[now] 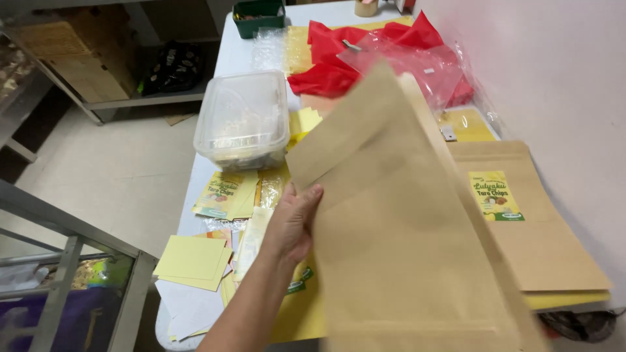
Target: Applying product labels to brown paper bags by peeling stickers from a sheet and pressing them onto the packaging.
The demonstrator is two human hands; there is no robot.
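My left hand (295, 221) grips the left edge of a stack of large brown paper pouches (398, 215), which is lifted and tilted over the table, filling the lower middle of the head view. My right hand is hidden from sight. To the right, a pile of brown pouches (541, 241) lies flat against the wall, the top one bearing a yellow and green label (495, 195). Several loose yellow labels (225, 195) lie on the table just left of my hand.
A clear plastic tub with a lid (242, 118) stands on the white table (228, 52). Red and clear plastic bags (385, 52) lie at the far end, with a green box (259, 16). Pale yellow sheets (192, 262) sit at the near left edge. Metal shelving (104, 78) stands left.
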